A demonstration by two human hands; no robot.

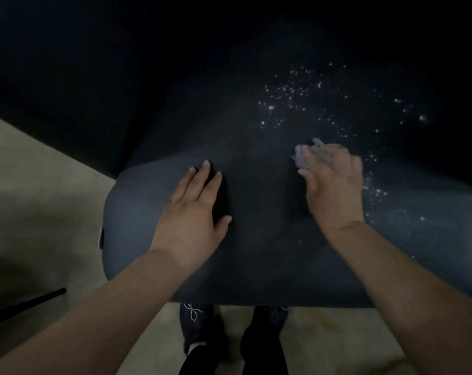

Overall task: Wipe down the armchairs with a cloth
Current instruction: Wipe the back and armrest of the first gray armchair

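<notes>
Soft, light cloth (pixel 310 152) bunched in right hand (pixel 333 182) grip against speckled armchair seat (pixel 256 253), best held wadded; left hand (pixel 194 212) flat, fingers spread, bracing cushion.

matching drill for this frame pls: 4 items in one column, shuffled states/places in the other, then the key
Items
1. left hand
2. right hand
3. cloth
4. white specks

States/places
A. scattered over the right side of the seat cushion
B. bunched up, pale, held in the fingers
C. flat on the seat, fingers straight
D. curled round something, on the seat

Pairs: 1-C, 2-D, 3-B, 4-A
</notes>
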